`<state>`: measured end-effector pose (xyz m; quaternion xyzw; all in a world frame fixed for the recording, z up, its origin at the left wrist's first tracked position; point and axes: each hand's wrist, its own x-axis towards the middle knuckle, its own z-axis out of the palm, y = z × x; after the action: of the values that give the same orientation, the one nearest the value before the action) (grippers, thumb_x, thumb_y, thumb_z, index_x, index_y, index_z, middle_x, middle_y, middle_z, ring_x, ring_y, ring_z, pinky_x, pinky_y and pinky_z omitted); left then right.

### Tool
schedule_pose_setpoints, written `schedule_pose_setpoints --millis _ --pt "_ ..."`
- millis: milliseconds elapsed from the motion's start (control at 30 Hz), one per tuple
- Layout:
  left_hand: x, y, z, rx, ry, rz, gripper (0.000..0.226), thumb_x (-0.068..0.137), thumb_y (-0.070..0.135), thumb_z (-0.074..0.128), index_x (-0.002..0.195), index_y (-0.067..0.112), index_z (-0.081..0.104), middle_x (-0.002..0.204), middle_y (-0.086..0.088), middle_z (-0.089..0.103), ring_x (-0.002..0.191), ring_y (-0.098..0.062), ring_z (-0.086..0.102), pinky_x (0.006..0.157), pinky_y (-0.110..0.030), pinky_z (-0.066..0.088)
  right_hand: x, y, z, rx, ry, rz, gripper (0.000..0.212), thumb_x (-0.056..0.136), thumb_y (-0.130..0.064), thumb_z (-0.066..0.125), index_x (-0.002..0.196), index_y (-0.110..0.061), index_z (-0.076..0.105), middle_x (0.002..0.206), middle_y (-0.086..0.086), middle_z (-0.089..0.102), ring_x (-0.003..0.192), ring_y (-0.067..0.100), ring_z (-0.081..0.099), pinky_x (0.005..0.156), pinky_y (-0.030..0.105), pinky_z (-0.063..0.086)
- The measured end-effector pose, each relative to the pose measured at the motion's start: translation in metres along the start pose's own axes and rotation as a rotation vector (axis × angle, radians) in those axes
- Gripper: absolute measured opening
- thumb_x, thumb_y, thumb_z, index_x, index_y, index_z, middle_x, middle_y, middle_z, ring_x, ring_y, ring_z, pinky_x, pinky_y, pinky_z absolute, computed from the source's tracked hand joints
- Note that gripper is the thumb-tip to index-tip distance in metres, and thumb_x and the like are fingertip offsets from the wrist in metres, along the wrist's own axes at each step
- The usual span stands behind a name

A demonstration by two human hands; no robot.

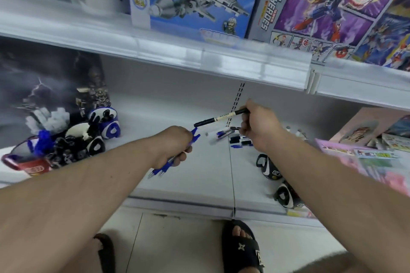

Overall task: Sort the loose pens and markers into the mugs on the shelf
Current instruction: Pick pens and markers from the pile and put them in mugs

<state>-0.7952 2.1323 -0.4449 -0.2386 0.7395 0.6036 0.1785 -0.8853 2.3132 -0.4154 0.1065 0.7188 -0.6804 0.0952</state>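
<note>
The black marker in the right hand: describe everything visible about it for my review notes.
The black marker is a slim stick, black at both ends with a cream band of small dark print around the middle; it looks like plastic. It is held off the shelf, nearly level, rising slightly toward the right hand, which grips its right end. Its free left end points at the left hand and comes close to the blue pens held there; contact cannot be told.

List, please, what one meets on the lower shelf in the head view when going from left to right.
Cluster of mugs with pens → left hand gripping blue pens → black marker → right hand holding it → pink boxes.
</note>
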Motion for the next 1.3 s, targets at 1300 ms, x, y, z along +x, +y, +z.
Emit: schedule_pose_setpoints --millis 1300 --pt "0.037 -0.179 -0.333 -0.449 1.354 0.158 0.033 0.099 0.048 0.045 0.094 0.015 0.045 0.082 -0.007 0.064 0.062 -0.015 0.067 0.067 -0.037 0.054 0.020 0.125 0.365 -0.765 -0.411 -0.603 0.006 0.089 -0.019 0.060 0.090 -0.024 0.063 0.075 -0.004 0.065 0.076 0.025 0.063 0.071 0.034 0.053"
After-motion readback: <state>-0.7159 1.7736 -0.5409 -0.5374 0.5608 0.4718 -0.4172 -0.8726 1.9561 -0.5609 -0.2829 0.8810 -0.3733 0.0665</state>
